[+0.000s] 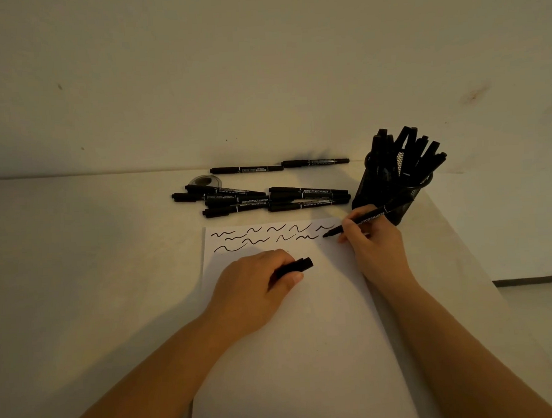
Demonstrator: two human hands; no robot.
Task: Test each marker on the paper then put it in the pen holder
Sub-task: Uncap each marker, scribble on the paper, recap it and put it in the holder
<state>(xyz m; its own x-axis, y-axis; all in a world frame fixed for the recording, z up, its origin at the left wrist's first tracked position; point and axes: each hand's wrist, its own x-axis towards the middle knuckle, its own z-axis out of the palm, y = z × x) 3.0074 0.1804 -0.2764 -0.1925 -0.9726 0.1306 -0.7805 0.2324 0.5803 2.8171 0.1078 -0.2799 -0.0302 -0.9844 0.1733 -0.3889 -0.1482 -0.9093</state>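
My right hand (370, 240) grips an uncapped black marker (364, 219), its tip on the upper right of the white paper (291, 336) beside several black squiggles (266, 236). My left hand (256, 285) rests on the paper and holds the marker's black cap (298, 265) between thumb and fingers. A black mesh pen holder (392, 191) with several markers stands just behind my right hand. Several loose black markers (261, 198) lie in a pile beyond the paper.
Two more markers (279, 166) lie end to end along the wall at the back of the table. A roll of clear tape (206, 181) sits behind the pile. The table's right edge (462, 247) runs close past the pen holder.
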